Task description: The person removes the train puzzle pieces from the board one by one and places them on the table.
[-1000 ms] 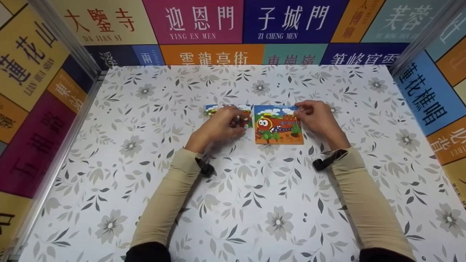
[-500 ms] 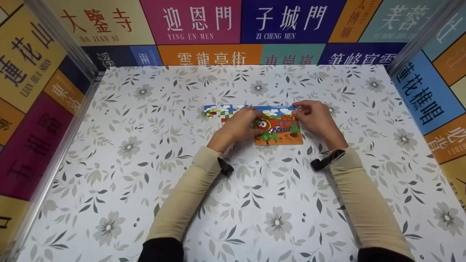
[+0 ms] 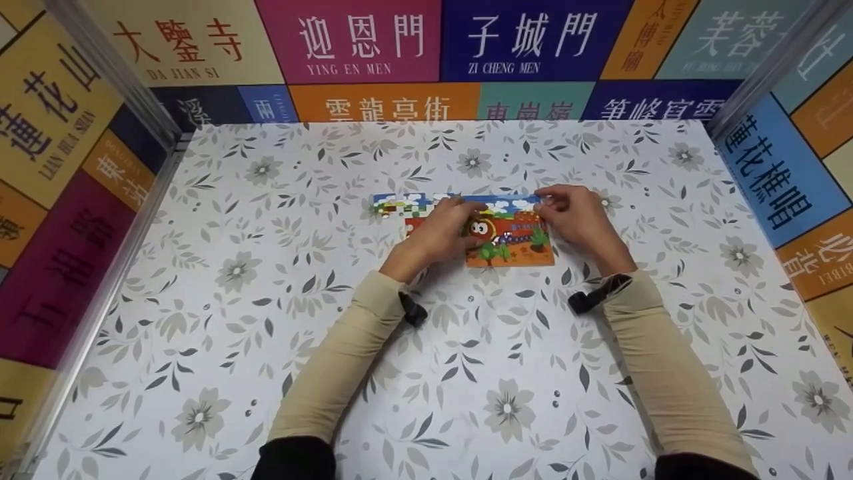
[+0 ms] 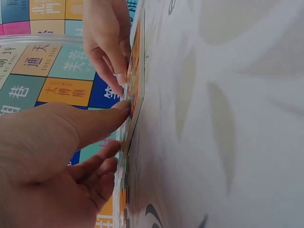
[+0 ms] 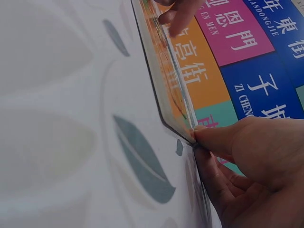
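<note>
A square picture card (image 3: pixel 520 252) with a red cartoon train, blue sky and orange ground lies on the flowered tabletop. My right hand (image 3: pixel 578 212) pinches the card's right edge near its upper corner; the right wrist view shows thumb and forefinger meeting at the card's corner (image 5: pixel 183 128). My left hand (image 3: pixel 433 233) reaches over the card's left edge, its thumb and fingertips resting there slightly apart. Left of the card lie jigsaw pieces (image 3: pixel 400 202) with clouds, greenery and red parts, partly hidden under the left hand.
White tabletop (image 3: pixel 413 373) printed with grey flowers and leaves spreads around the hands. Colourful panels with Chinese lettering (image 3: pixel 373 40) stand along the back and both sides, with metal corner posts (image 3: pixel 136 73). Small black wrist cameras (image 3: pixel 586 301) sit on both wrists.
My left hand has moved right from over the jigsaw pieces onto the card's left edge, uncovering some pieces. The right hand has kept its pinch on the card. The last half second shows almost no movement.
</note>
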The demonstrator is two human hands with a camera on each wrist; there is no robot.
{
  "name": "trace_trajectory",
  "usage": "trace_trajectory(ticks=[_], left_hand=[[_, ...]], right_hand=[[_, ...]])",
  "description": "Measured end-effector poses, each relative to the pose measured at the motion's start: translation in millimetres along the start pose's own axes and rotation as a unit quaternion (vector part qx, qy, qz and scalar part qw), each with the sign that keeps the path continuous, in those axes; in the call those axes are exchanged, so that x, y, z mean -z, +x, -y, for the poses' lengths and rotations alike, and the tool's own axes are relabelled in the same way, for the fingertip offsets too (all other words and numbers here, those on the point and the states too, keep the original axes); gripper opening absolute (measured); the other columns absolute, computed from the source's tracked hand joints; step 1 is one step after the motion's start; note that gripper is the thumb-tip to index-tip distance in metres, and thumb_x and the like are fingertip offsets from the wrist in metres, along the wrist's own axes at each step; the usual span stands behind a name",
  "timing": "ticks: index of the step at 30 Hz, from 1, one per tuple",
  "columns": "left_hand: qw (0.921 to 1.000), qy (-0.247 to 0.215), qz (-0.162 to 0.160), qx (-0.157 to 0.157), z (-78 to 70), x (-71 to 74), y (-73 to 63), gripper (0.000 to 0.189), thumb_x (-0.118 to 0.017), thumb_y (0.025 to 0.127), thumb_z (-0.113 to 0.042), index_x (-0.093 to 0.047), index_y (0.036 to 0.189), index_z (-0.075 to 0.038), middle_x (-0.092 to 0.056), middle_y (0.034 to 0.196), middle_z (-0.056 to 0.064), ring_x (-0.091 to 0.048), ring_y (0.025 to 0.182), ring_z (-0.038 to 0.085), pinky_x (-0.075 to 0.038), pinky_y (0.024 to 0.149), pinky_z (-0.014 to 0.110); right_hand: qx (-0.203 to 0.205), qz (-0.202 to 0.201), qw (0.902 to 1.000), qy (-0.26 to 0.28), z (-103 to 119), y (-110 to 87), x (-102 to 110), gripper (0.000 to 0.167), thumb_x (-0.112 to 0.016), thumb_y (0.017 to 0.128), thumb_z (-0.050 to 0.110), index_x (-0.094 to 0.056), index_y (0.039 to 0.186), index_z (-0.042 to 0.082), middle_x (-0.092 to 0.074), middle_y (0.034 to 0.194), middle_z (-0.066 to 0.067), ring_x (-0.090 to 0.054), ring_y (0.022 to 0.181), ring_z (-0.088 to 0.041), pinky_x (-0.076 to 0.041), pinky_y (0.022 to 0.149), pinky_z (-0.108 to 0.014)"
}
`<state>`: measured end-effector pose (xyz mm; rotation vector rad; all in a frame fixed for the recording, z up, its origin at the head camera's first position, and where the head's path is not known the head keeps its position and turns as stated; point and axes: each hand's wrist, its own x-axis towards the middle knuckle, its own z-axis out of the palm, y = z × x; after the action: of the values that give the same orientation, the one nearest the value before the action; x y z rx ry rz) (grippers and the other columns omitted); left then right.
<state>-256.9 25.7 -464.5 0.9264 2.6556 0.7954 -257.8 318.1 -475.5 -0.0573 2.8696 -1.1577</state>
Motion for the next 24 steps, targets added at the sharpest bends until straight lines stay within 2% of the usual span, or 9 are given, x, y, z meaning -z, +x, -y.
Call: trace_trajectory(ticks=[2, 4, 11, 19, 24], left_hand=[[1.0, 0.0, -0.003, 0.005, 0.1, 0.3, -1.3, 0.063, -0.075, 0.104, -0.029, -0.051, 0.161, -0.012, -0.058, 0.146, 0.014, -0.05, 0.141, 0.032, -0.045, 0.119, 0.045], [1.0, 0.001, -0.01, 0.002, 0.0, 0.2, -1.7, 0.066, -0.076, 0.104, -0.029, -0.049, 0.161, -0.01, -0.057, 0.145, 0.015, -0.05, 0.14, 0.032, -0.046, 0.118, 0.046], [0.9998, 0.006, -0.017, -0.012, -0.3, -0.1, -1.6, 0.047, -0.077, 0.103, -0.029, -0.067, 0.145, -0.011, -0.059, 0.139, 0.013, -0.052, 0.133, 0.031, -0.047, 0.112, 0.045], [0.9988, 0.014, -0.031, -0.036, 2.2, -2.3, -0.1, 0.041, -0.075, 0.104, -0.025, -0.069, 0.143, -0.013, -0.071, 0.137, 0.008, -0.059, 0.126, 0.029, -0.045, 0.112, 0.045], [0.9978, 0.023, -0.043, -0.044, 3.7, -2.3, -2.3, 0.037, -0.073, 0.105, -0.023, -0.071, 0.142, -0.014, -0.068, 0.135, 0.01, -0.057, 0.128, 0.03, -0.047, 0.112, 0.048]], right_hand=[[0.001, -0.001, 1.0, 0.001, -0.2, 0.0, -0.1, 0.038, -0.072, 0.105, 0.023, -0.072, 0.142, 0.014, -0.077, 0.118, -0.016, -0.073, 0.106, -0.027, -0.051, 0.081, -0.024], [0.001, -0.001, 1.0, 0.0, -0.5, 0.4, -0.3, 0.038, -0.073, 0.105, 0.023, -0.072, 0.142, 0.015, -0.077, 0.117, -0.016, -0.073, 0.106, -0.027, -0.052, 0.082, -0.025], [-0.003, 0.003, 1.0, 0.002, 0.0, 1.0, -0.9, 0.038, -0.072, 0.105, 0.023, -0.071, 0.143, 0.015, -0.076, 0.118, -0.015, -0.073, 0.106, -0.027, -0.053, 0.084, -0.028], [0.014, -0.01, 0.9999, 0.001, -0.6, 1.3, -2.4, 0.035, -0.073, 0.105, 0.02, -0.073, 0.139, 0.01, -0.077, 0.114, -0.018, -0.074, 0.102, -0.028, -0.049, 0.076, -0.015], [0.011, -0.01, 0.9999, -0.003, -0.3, 1.0, -2.5, 0.035, -0.072, 0.106, 0.021, -0.073, 0.139, 0.01, -0.077, 0.114, -0.018, -0.073, 0.102, -0.028, -0.049, 0.076, -0.016]])
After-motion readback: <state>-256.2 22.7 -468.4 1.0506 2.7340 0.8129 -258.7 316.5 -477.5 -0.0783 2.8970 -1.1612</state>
